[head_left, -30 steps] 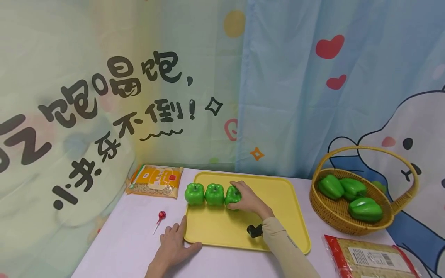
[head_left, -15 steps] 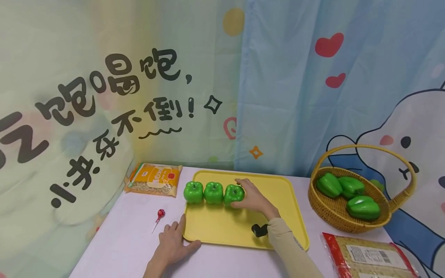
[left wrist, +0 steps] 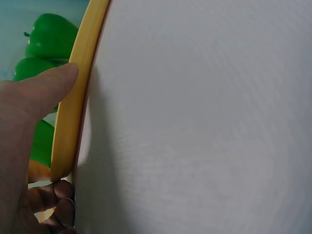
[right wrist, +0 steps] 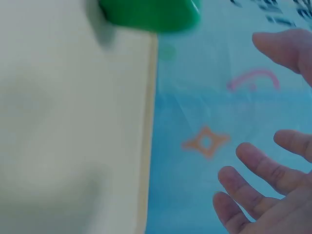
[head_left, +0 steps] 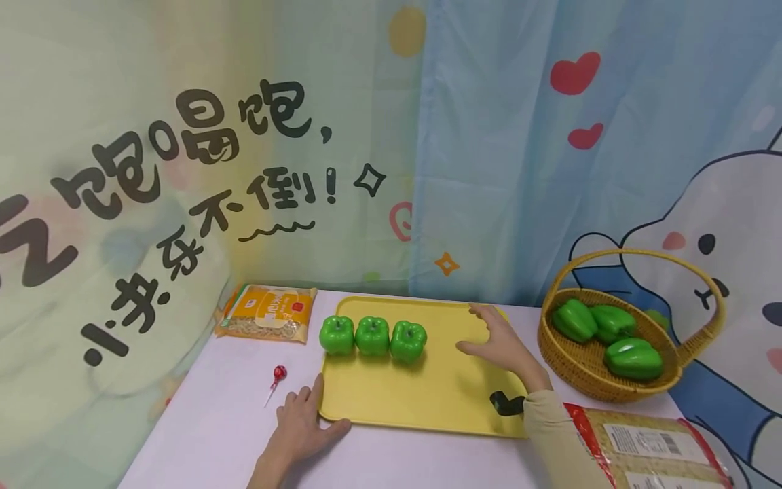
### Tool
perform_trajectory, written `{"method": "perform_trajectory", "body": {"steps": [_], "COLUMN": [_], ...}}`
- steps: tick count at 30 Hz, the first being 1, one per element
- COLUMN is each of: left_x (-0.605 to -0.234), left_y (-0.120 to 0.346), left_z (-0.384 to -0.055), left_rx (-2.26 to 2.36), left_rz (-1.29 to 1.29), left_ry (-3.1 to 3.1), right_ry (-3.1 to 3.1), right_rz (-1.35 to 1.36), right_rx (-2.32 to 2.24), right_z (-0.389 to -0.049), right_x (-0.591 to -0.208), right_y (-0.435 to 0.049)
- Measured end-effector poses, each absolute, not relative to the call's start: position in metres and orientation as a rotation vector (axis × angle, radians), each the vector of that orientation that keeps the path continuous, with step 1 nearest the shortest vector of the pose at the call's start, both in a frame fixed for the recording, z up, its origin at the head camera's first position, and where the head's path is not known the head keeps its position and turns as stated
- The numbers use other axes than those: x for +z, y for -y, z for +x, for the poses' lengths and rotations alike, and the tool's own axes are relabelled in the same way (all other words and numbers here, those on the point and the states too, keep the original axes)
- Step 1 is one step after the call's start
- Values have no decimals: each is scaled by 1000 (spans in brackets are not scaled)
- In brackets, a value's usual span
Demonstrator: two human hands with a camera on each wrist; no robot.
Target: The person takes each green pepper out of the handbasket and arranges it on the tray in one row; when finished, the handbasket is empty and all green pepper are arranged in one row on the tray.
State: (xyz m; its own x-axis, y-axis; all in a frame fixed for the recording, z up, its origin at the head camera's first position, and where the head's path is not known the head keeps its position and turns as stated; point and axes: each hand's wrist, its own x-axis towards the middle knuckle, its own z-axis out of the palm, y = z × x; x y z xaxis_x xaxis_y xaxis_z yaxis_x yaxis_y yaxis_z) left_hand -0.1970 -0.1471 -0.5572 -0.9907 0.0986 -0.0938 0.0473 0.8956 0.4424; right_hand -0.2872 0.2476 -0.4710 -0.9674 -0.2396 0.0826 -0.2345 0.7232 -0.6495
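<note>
Three green bell peppers stand in a row on the yellow tray (head_left: 421,407): the left pepper (head_left: 337,335), the middle pepper (head_left: 372,336) and the right pepper (head_left: 408,341). My left hand (head_left: 299,424) rests at the tray's front left corner, its thumb touching the front rim and its fingers along the left side. In the left wrist view that thumb (left wrist: 61,80) lies over the yellow rim. To the right of the peppers, my right hand (head_left: 504,346) hovers over the tray with fingers spread and nothing held. The right wrist view shows its separated fingers (right wrist: 263,170).
A wicker basket (head_left: 574,370) with three more green peppers stands right of the tray. In front of it lies a red-edged food packet (head_left: 656,448). An orange packet (head_left: 269,312) is at the back left, and a red lollipop (head_left: 279,373) lies left of the tray.
My right hand has let go of the right pepper and moved right, away from it. That pepper stays beside the other two. The left hand keeps its place at the tray corner.
</note>
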Motion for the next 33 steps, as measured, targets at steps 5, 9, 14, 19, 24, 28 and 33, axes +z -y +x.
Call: {"method": "perform_trajectory", "body": {"steps": [5,9,14,19,24,28,33], "left_x": [-559,-561,-560,-558,-557,-558,-559], "left_y": [148,150,149,148,149,148,149], "left_z": [-198,-198,-198,-197,-196,-197,-197], "left_rx": [675,679,679,694,693,686,697], "left_rz": [122,120,121,122,120,104,98], "left_ry": [-2954,-2962,-2962,-2957,-2967,-2957,-2947], "right_ry": [-2982,-2994,-3027,-3061,-3039,-3043,-3040], "right_rz": [-276,-164,-23,57,49,14,7], "right_rx": [-1064,-1047,-1003,-942,-937,-928,-871], "right_z": [-285,-281,-279,-282,-294,-307,-321], "right_x": [-459,-447,-443,-449,-456,-456,-450], "right_y": [-293,-324,-361,-393,-414,-426,-436]}}
